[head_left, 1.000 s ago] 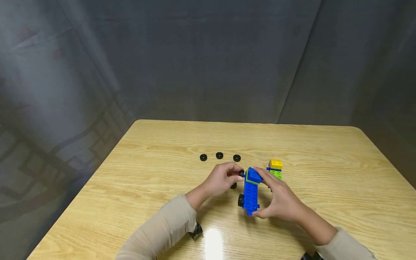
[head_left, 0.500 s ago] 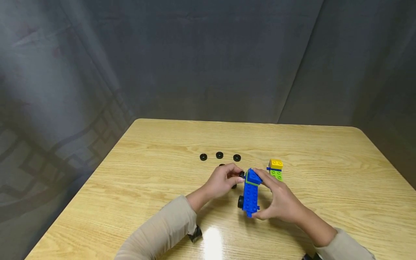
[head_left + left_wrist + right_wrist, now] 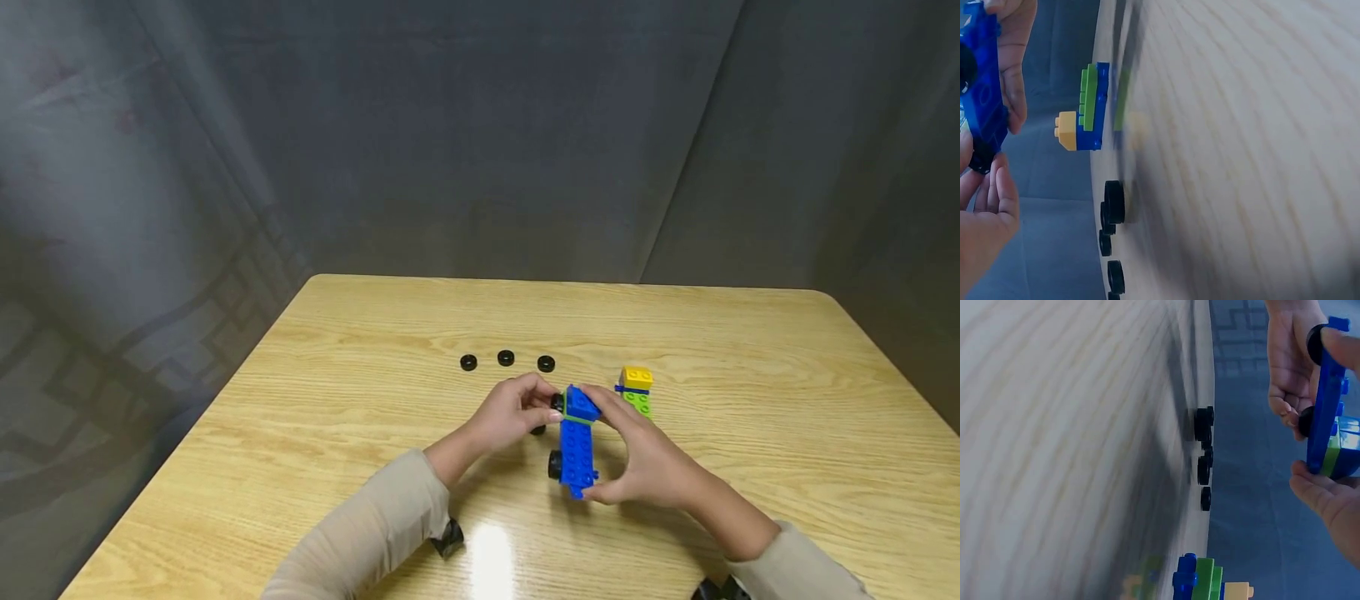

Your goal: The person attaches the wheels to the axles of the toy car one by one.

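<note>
A blue toy car (image 3: 577, 454) with a green layer under its sloped blue front block is held above the table. My right hand (image 3: 648, 458) grips it by its two ends, thumb at the near end and fingers at the far end. With thumb and fingers, my left hand (image 3: 504, 417) pinches a black wheel (image 3: 557, 402) against the car's left side at the far end. Another wheel (image 3: 555, 465) sits on the same side at the near end. From the right wrist view, both the pinched wheel (image 3: 1305, 422) and the other show along one side.
Several loose black wheels lie on the wooden table (image 3: 360, 358), among them one (image 3: 546, 363) beyond my left hand and one (image 3: 537, 430) partly hidden beside it. A second toy vehicle of yellow, green and blue bricks (image 3: 637, 390) stands behind my right hand.
The gap between the pinched wheel and the car's side has closed; the peg that showed there is now covered. The car has shifted slightly left. Both hands keep their grip.
</note>
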The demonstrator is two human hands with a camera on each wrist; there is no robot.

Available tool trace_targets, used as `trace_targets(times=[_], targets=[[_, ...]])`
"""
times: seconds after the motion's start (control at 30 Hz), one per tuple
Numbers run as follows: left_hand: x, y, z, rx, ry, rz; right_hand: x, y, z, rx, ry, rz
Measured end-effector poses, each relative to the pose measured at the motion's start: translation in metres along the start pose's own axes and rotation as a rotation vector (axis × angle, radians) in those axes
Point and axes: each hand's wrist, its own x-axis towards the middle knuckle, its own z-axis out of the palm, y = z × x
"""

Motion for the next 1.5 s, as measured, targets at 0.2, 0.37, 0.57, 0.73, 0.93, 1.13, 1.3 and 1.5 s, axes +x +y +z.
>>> trace_targets(times=[0.2,0.37,0.57,0.73,0.93,1.13,1.3,1.5], targets=[[0.001,-0.005,0.000,-0.080,-0.017,-0.063,-0.002,0.000,0.002,0.009,-0.022,0.035],[0.003,-0.008,0.000,-0.123,-0.012,-0.072,-0.002,0.001,0.003,0.051,-0.038,0.048],[0.006,-0.013,0.001,-0.121,0.034,-0.078,-0.002,0.004,0.004,0.353,-0.115,0.126],[0.012,-0.031,0.004,-0.114,0.087,-0.061,0.000,0.006,0.005,0.645,-0.146,0.152],[0.014,-0.036,0.004,-0.105,0.139,-0.062,-0.002,0.006,0.004,0.798,-0.141,0.138],[0.006,-0.015,0.002,-0.086,0.163,-0.063,0.000,0.002,0.003,0.846,-0.111,0.263],[0.005,-0.011,0.003,-0.093,0.157,-0.085,0.002,0.000,0.005,0.803,-0.068,0.389],[0.006,-0.013,0.004,-0.115,0.146,-0.067,0.002,0.002,0.006,0.804,-0.047,0.445]])
